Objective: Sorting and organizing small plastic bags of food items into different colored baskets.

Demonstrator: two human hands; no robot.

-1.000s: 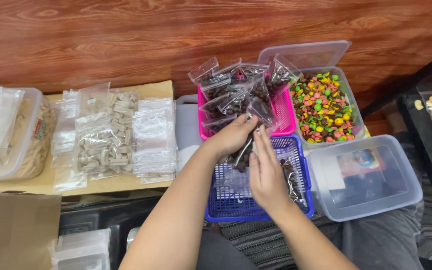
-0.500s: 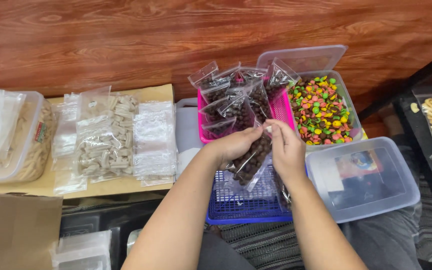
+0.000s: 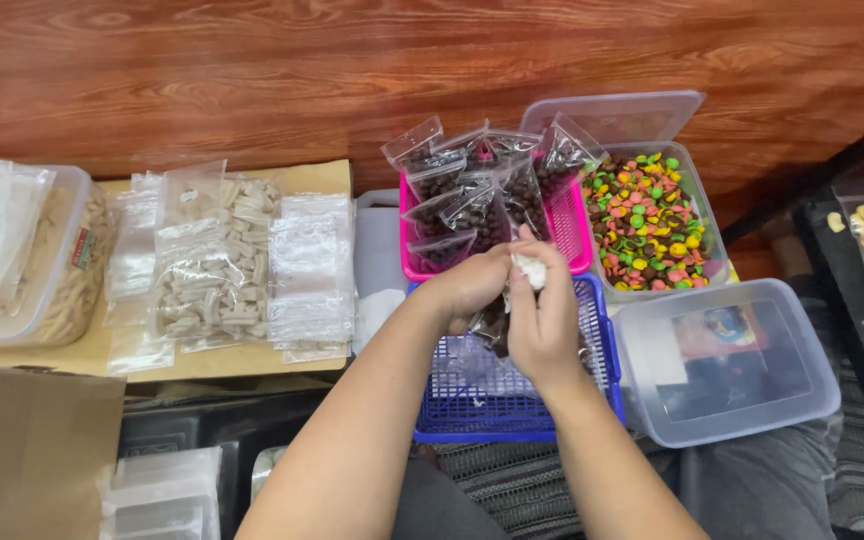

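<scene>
My left hand (image 3: 472, 285) and my right hand (image 3: 544, 318) are together over the blue basket (image 3: 512, 400), both gripping one small clear bag of dark brown sweets (image 3: 497, 322). My right fingers pinch the bag's top edge. Just behind stands a pink basket (image 3: 572, 228) filled with several like bags of dark sweets (image 3: 472, 195). More clear bags lie in the blue basket under my hands.
A clear tub of multicoloured sweets (image 3: 652, 222) sits right of the pink basket, an empty-looking clear tub (image 3: 727, 365) in front of it. Left, bags of pale sticks (image 3: 214, 275) lie on cardboard beside a tub (image 3: 22, 250). A wooden wall stands behind.
My hands lifted a bag of dark sweets out of the blue basket and brought it up; my right hand shifted to the bag's top edge.
</scene>
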